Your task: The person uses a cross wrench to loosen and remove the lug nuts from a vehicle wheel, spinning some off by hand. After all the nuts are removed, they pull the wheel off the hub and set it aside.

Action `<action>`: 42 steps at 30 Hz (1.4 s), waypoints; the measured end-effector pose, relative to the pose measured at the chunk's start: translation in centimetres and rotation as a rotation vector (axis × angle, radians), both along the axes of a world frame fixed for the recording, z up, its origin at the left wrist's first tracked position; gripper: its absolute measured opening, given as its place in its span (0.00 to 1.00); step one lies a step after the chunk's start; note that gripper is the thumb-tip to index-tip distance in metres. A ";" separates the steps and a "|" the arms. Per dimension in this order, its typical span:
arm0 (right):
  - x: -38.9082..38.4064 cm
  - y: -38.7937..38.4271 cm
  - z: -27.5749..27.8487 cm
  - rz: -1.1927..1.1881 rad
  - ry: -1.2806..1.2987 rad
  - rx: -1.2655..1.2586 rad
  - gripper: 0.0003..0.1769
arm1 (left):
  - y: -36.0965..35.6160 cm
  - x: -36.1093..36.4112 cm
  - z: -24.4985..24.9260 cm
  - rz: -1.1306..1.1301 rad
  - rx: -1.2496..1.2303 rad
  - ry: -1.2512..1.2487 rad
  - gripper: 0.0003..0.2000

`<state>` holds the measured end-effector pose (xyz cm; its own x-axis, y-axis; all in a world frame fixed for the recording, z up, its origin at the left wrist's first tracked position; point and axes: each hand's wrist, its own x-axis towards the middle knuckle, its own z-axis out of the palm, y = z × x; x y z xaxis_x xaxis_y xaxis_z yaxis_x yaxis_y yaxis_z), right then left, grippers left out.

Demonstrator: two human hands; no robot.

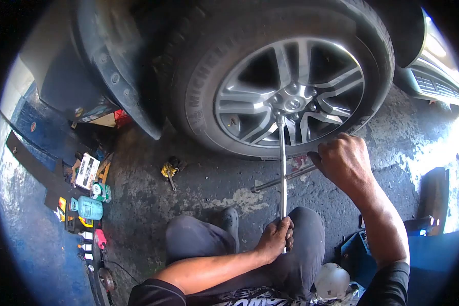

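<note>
A four-way lug wrench [283, 158] reaches from the wheel down toward my lap. Its far end meets a lug nut beside the centre cap of the silver alloy wheel [293, 94]. My left hand [275, 238] is wrapped round the near end of the long shaft. The crossbar [270, 185] sticks out to both sides halfway along. At its right end, my right hand [343, 160] is closed with the knuckles up, and the bar runs into the fist. A black tire [199, 109] surrounds the rim, and several lug nuts show around the hub.
On the floor to the left lies a yellow-and-black tool [171, 171]. Bottles, a turquoise jug [89, 208] and a white box [87, 172] stand along the far left. A blue container [357, 255] and a round whitish object [332, 280] are at my lower right.
</note>
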<state>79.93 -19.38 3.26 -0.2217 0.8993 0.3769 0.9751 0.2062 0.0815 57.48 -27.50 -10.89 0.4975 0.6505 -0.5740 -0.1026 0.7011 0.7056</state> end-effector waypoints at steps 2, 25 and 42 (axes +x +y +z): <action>-1.1 -0.1 1.1 0.029 -0.134 -0.023 0.08 | -0.1 0.0 -0.4 0.003 0.013 0.023 0.17; 3.2 0.3 -8.7 -0.096 0.399 0.512 0.18 | 4.0 4.0 -0.2 -0.017 -0.096 -0.134 0.16; 5.9 -10.0 -15.5 -0.635 0.999 0.431 0.27 | 6.2 5.2 0.0 0.064 -0.198 -0.273 0.15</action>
<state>85.85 -29.35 -12.21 0.7543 0.5052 0.4193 0.5674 -0.1802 -0.8035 62.63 -21.30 -10.94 0.6120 0.5742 -0.5439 -0.3166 0.8081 0.4968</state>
